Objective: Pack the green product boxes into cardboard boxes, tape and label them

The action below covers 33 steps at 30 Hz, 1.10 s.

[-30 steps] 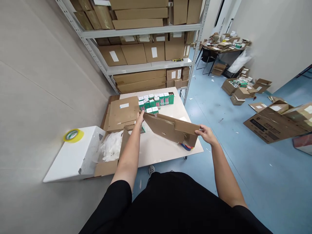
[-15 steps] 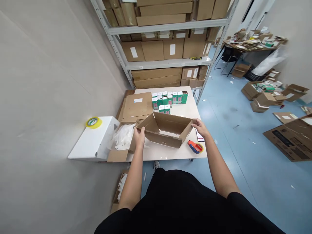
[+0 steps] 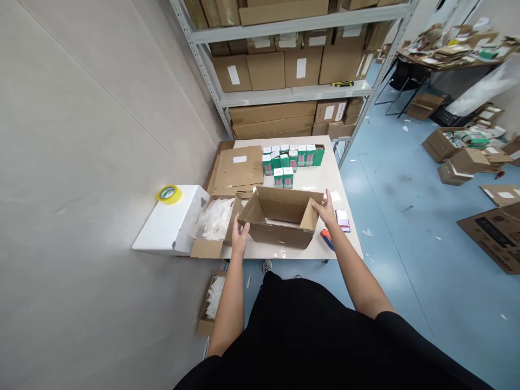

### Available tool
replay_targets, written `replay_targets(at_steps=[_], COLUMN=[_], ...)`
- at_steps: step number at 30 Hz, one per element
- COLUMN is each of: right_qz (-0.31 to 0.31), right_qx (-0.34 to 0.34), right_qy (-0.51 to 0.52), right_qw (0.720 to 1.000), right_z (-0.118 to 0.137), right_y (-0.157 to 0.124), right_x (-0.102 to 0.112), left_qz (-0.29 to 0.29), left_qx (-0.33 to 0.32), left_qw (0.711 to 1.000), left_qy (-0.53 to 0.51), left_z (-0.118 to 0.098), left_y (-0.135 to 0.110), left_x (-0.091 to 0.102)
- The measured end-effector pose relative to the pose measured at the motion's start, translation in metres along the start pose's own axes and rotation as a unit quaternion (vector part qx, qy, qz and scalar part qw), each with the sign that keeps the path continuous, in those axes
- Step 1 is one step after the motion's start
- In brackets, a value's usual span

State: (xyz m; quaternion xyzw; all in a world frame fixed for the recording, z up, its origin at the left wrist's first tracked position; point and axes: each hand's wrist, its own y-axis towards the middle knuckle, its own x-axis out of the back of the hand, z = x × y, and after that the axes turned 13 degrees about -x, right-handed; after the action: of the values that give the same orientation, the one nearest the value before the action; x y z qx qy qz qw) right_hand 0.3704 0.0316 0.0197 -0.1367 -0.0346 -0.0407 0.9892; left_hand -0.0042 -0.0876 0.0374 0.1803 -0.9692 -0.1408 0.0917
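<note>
An opened-up brown cardboard box [image 3: 280, 233] stands on the white table [image 3: 349, 244], its top open toward me. My left hand [image 3: 240, 236] presses flat against the box's left end, fingers spread. My right hand [image 3: 326, 210] lies against the box's right end flap, fingers stretched out. Behind the box stand several small green and white cartons [image 3: 290, 160]. A red and blue tape dispenser [image 3: 326, 238] lies just right of the box, partly hidden by my right forearm.
Flat cardboard sheets [image 3: 239, 172] are stacked at the table's back left. A box of white plastic bags [image 3: 214, 222] and a white case with a yellow tape roll [image 3: 169, 194] sit to the left. A phone [image 3: 342, 219] lies right. Metal shelving [image 3: 292, 95] with cartons stands behind.
The flat cardboard has been opened into a box and set down on the table. Both hands shifted from gripping its edges to resting flat on its two ends.
</note>
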Motion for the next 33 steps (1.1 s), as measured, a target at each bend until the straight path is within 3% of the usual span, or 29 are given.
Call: replay_targets(at_steps=[5, 10, 18, 23, 28, 33], right_qz=[0.012, -0.005, 0.032, 0.016, 0.094, 0.088], right_qx=[-0.072, -0.083, -0.096, -0.094, -0.057, 0.005], right_qy=[0.049, 0.043, 0.033, 0.03, 0.048, 0.007], right_qw=[0.996, 0.996, 0.994, 0.995, 0.993, 0.996], right_z=[-0.015, -0.008, 0.005, 0.004, -0.008, -0.019], right_y=[-0.002, 0.01, 0.019, -0.012, -0.058, -0.084], right_x=[-0.011, -0.014, 0.008, 0.026, 0.04, 0.028], left_qz=[0.031, 0.135, 0.087, 0.086, 0.09, 0.094], left_qx=[0.012, 0.005, 0.017, 0.005, 0.012, -0.025], left_qw=[0.999, 0.989, 0.992, 0.991, 0.989, 0.981], left_qy=[0.001, 0.056, 0.094, 0.102, 0.113, 0.165], left_z=[0.011, -0.001, -0.008, -0.007, -0.004, -0.001], left_y=[0.007, 0.014, 0.005, 0.007, 0.016, 0.023], left_x=[0.015, 0.011, -0.016, -0.018, -0.02, -0.024])
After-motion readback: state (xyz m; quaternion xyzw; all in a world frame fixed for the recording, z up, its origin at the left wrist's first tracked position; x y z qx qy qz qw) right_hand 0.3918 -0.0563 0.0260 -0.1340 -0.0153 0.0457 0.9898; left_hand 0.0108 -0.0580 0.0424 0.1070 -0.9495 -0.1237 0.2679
